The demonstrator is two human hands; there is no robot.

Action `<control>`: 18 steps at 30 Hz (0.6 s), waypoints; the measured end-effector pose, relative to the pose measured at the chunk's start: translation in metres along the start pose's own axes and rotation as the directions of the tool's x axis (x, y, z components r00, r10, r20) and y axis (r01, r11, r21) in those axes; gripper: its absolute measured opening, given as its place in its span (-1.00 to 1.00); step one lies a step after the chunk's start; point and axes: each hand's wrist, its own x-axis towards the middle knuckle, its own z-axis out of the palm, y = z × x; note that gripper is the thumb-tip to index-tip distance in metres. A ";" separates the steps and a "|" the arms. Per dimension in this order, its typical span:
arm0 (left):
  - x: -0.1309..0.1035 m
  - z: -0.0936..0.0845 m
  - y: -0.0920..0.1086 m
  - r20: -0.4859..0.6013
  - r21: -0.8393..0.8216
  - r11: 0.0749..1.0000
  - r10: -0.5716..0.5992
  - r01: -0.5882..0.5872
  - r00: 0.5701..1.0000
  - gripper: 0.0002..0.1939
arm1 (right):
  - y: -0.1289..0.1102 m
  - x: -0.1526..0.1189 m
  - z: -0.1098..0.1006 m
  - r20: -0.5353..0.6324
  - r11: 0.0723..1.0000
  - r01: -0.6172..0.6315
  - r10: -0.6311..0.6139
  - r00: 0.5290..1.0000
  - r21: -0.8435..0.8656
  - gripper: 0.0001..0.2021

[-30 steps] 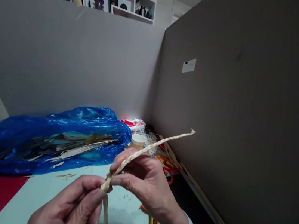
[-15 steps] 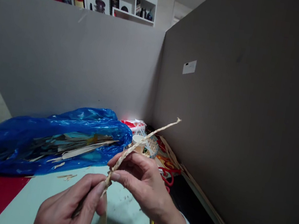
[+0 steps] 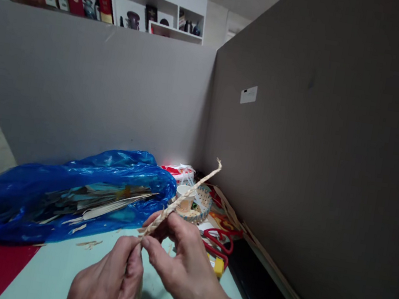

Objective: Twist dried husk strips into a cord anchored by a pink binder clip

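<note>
A pale braid of dried plant strips (image 3: 179,201) slants up and to the right from between my hands, its thin tip curling at the top. My left hand (image 3: 110,272) is closed on the braid's lower end, thumb against the bent forefinger. Close beside it, my right hand (image 3: 187,264) pinches the braid just above, with the thumb in front and the fingers behind. A loose strip below the hands is mostly hidden by my left hand.
A blue plastic bag (image 3: 78,171) of dried husk strips lies at back left. Behind my right hand are a white cup (image 3: 185,197), a woven basket (image 3: 202,209), red-handled scissors (image 3: 221,239) and a yellow tool (image 3: 219,266). Grey panels (image 3: 118,91) enclose the table (image 3: 49,262).
Both hands have drawn closer together on the braid, the left moving right. The braid's tip has swung left and stands steeper. The view has shifted slightly.
</note>
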 end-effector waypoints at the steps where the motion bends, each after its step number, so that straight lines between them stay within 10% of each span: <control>1: -0.001 0.001 -0.002 0.002 -0.008 0.999 0.031 -0.031 1.000 -0.82 | -0.001 -0.001 -0.001 0.013 0.999 0.013 -0.012 1.000 -0.046 -0.93; 7: -0.002 0.000 -0.009 0.098 -0.039 0.989 0.148 -0.145 0.984 -0.85 | -0.004 -0.001 -0.010 0.122 0.977 0.113 -0.092 0.988 -0.180 -0.88; 18: -0.008 0.004 0.003 -0.010 0.082 0.997 -0.002 0.003 1.000 -0.87 | -0.007 0.003 -0.017 0.231 0.982 0.095 -0.055 0.971 -0.165 -0.88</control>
